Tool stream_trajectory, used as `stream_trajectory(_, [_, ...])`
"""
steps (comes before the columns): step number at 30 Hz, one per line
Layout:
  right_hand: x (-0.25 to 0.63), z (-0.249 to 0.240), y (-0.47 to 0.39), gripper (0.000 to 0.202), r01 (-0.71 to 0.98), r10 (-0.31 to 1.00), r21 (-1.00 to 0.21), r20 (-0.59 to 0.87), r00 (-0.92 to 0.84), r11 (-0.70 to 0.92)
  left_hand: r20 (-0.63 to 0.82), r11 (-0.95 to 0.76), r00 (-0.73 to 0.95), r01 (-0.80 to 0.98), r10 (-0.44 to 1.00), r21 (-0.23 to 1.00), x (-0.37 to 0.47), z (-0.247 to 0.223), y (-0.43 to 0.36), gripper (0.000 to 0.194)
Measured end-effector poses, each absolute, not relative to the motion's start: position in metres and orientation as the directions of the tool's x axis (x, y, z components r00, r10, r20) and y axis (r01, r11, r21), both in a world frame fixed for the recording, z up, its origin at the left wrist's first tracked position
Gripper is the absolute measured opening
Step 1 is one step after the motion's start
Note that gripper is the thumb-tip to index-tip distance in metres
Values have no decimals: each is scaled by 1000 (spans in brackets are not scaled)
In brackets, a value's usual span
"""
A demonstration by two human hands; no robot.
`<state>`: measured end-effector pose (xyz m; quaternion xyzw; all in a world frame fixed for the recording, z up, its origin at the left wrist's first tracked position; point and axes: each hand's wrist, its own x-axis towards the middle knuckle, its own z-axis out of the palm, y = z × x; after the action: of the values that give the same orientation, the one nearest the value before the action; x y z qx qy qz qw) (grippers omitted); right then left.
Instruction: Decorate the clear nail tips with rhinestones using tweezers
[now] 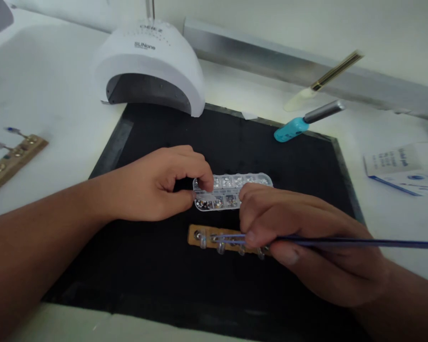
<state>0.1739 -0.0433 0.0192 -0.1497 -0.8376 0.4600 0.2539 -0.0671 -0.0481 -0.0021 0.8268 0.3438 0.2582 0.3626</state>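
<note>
My left hand [164,183] grips the left end of a clear compartment box [231,192] between thumb and fingers. Small shiny gems fill the box's compartments. My right hand [306,237] holds thin purple tweezers [324,242], with its curled fingers beside the box's right part. The tweezer tips are over a wooden strip [192,235] that lies just in front of the box. Several clear nail tips stick out along the strip's near edge. The strip's right end is hidden under my right hand.
A black mat [164,280] lies beneath. A white lamp [150,61] stands at the back left, a turquoise bottle [290,129] and a pale bottle [299,99] at the back right. Another wooden strip [14,164] is far left, a printed paper [403,166] far right.
</note>
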Motion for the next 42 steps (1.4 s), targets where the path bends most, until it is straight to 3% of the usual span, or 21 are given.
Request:
stream_trajectory(16, [173, 16, -42, 24, -61, 433, -840, 339, -835, 539, 190, -493, 613, 374, 767, 786, -67, -3, -48, 20])
stream_trajectory(42, [174, 19, -43, 23, -4, 481, -848, 305, -822, 530, 187, -489, 616, 367, 765, 792, -67, -4, -49, 19])
